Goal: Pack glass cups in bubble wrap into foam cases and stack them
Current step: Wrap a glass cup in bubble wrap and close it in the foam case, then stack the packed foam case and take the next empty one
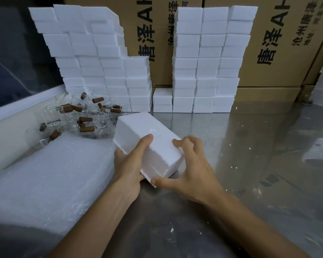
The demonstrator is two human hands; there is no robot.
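Observation:
A closed white foam case sits tilted over the steel table in the middle of the view. My left hand grips its left side, thumb on top and fingers underneath. My right hand holds its near right corner, thumb at the lower edge and fingers curled over the top edge. Clear glass cups with brown cork handles lie in a loose pile at the left. A thick sheet stack of bubble wrap lies in front of the cups.
Two tall stacks of foam cases stand at the back, the left stack and the right stack, with a short stack between them. Printed cardboard boxes stand behind. White foam crumbs dot the table.

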